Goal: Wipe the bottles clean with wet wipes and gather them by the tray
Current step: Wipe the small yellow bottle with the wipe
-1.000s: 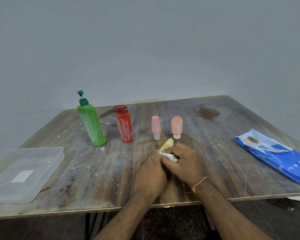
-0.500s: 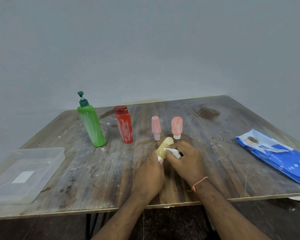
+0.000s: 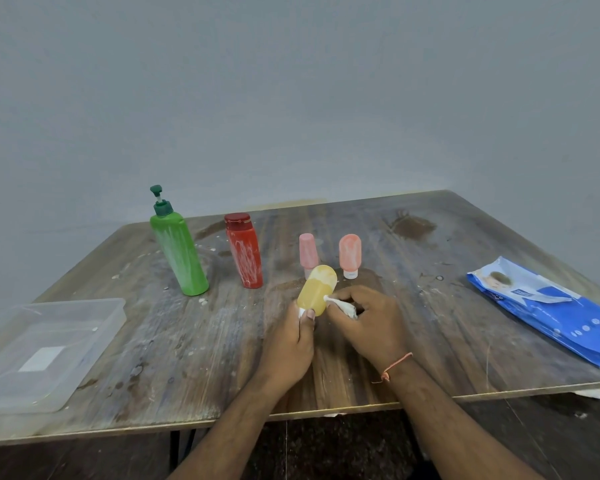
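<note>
Left hand [image 3: 289, 344]: holds yellow bottle [image 3: 317, 289] by its white cap, near the tabletop's front edge.
Right hand [image 3: 371, 323]: pinches wet wipe [image 3: 342, 305] against the bottle.

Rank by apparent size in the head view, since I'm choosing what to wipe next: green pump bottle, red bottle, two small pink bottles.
1. Green pump bottle
2. Red bottle
3. The two small pink bottles look alike, so unranked.

The left hand [image 3: 288, 344] grips a yellow bottle [image 3: 317, 289] near the desk's [image 3: 187, 358] front edge; the right hand [image 3: 371, 323] presses a crumpled wet wipe [image 3: 342, 305] against it.
</note>
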The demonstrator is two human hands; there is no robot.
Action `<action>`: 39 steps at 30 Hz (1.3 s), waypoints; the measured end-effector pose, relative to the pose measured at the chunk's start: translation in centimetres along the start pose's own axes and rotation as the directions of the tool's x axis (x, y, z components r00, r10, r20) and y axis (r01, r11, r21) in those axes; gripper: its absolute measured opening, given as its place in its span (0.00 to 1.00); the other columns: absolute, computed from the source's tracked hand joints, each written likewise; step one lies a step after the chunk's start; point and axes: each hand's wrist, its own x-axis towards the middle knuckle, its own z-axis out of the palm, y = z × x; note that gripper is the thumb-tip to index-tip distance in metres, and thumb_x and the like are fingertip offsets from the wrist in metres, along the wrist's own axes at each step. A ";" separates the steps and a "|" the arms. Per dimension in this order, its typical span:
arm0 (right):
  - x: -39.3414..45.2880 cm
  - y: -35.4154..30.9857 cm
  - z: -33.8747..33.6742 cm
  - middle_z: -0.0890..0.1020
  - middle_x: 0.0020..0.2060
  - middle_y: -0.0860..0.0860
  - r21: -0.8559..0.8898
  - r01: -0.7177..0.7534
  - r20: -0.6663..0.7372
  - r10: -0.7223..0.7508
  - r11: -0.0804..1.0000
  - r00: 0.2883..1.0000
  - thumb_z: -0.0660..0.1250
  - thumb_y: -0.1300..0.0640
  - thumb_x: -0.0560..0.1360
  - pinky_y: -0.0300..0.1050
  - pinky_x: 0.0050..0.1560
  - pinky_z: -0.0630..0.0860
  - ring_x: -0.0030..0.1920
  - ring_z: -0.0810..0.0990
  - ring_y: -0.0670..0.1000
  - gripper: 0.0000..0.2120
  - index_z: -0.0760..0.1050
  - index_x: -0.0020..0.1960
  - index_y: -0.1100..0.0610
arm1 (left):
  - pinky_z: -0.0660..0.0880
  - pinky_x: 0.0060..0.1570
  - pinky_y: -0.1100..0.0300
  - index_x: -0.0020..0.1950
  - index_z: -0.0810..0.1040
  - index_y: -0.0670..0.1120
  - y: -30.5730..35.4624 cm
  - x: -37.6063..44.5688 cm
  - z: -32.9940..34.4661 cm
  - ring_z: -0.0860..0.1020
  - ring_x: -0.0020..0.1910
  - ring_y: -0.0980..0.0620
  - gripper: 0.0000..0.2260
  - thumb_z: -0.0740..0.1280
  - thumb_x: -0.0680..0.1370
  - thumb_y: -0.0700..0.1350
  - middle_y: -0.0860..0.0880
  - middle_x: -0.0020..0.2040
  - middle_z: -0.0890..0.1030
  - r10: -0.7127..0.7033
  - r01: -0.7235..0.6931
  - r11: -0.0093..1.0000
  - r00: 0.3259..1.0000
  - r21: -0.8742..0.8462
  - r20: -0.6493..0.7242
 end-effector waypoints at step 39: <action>0.7 1.6 0.1 0.85 0.41 0.37 0.103 -0.232 -0.094 0.242 0.967 0.966 0.80 0.52 0.74 0.38 0.42 0.81 0.46 0.83 0.41 0.04 0.86 0.47 0.45 | 0.74 0.38 0.59 0.60 0.72 0.56 -0.6 -0.4 0.6 0.78 0.40 0.57 0.09 0.55 0.87 0.56 0.56 0.41 0.76 0.087 -0.087 0.985 0.996 0.151 0.005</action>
